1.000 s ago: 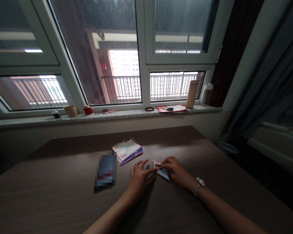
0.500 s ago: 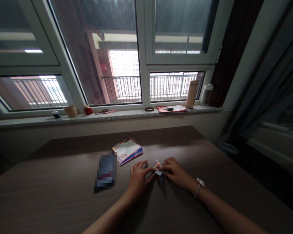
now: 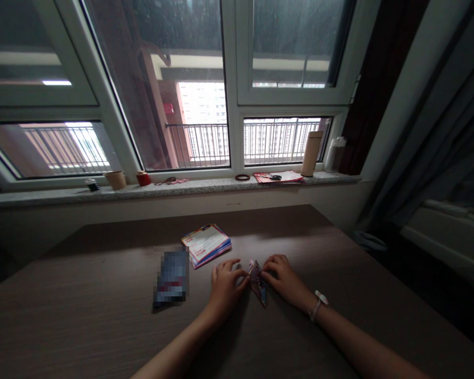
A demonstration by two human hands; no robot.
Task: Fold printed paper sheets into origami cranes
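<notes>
One small folded paper [image 3: 257, 284] is on the desk [image 3: 102, 300], nearer than and right of the single card stack [image 3: 206, 243], the left hand [image 3: 226, 287] and right hand [image 3: 283, 276] each pinching one side. Likely light, thin and easily creased, it is best held by its edges. One blurred dark packet [image 3: 172, 276] lies left of the card stack.

Left fingers [image 3: 242, 273] and right fingers [image 3: 272, 267] holding folded paper [image 3: 257, 284], brown table [image 3: 102, 295] beneath, card stack [image 3: 206, 245] nearby, windowsill [image 3: 213, 186] beyond
</notes>
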